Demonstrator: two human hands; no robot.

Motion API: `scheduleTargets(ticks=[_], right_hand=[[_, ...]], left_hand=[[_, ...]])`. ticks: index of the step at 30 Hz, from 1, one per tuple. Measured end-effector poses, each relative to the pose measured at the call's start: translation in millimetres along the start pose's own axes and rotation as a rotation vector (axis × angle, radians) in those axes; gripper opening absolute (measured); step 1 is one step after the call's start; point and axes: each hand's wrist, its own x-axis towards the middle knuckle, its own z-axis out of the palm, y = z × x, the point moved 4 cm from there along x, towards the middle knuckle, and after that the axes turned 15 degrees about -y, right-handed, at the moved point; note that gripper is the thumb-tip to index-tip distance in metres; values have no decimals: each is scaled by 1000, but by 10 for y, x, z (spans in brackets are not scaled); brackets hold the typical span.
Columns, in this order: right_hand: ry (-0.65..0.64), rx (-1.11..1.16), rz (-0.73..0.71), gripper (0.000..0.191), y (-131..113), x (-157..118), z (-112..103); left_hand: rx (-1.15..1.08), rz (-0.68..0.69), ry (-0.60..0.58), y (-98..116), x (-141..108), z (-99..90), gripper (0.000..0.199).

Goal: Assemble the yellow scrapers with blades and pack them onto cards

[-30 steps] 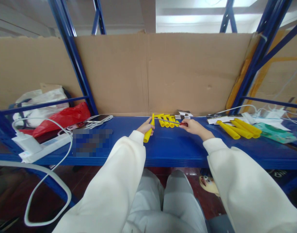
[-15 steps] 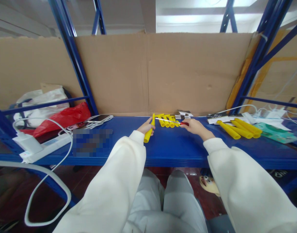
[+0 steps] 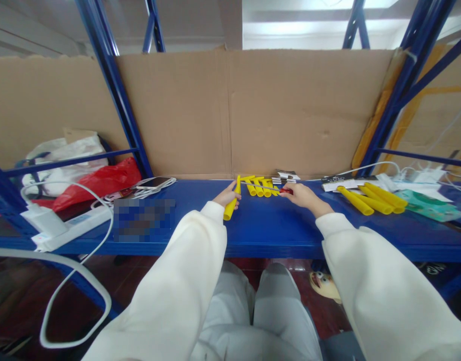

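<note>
My left hand [image 3: 226,195] is wrapped round a yellow tube [image 3: 229,210] with a flared lower end, held tilted above the blue shelf [image 3: 268,225]. In my right hand [image 3: 298,194] is the red handle of a screwdriver [image 3: 266,187]. Its long metal shaft points left, and its tip meets the upper part of the tube; whether it sits in a hole or on a screw is too small to tell. Behind the shaft, several yellow pieces [image 3: 259,190] lie in a row on the shelf.
At right lie several yellow tubes [image 3: 378,203] beside a green packet [image 3: 428,205]. Black binder clips [image 3: 285,176] sit near the cardboard panel [image 3: 230,110]. On the left are a phone [image 3: 155,183], a white power strip [image 3: 72,230] with looping cables, and a red bag [image 3: 98,183].
Both hands keep nearly the same place. The screwdriver shaft looks duller than before, with its tip still at the tube.
</note>
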Motion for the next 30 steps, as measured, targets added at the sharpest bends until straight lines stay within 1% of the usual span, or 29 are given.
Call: scheduleTargets(ticks=[3,5,7,10,12,16,21,24,28,30], right_hand=[[-21,20,-18,20,-13,2,9],[-12,30,-8,18,-29,-1,-2],[6,33,27,16,-48,-10,-25],[13,19,100,18,-69,-27,-58],[13,-1,120,16,-79,-40,-73],[35,-39,73,12,-90,-61,-86],[41,-37,24,19,-97,-68,-89],[31,-14,32,19,-98,-50,-85],[57,-14,69,23,-62,-22,-75],[66,-26,70,20,-46,-17,-68]], left_hand=[[-6,2,5,0,-2,-2,90],[-9,6,8,-1,0,-3,90],[-8,5,2,-5,5,-3,91],[-2,-3,-8,-11,9,-1,91],[-2,-3,-9,-11,7,-1,92],[-17,6,-6,-9,7,-10,92],[-23,4,3,-7,12,-24,93],[-15,8,11,5,-1,-17,93],[-20,11,12,16,-26,2,91],[-26,12,13,15,-33,8,90]])
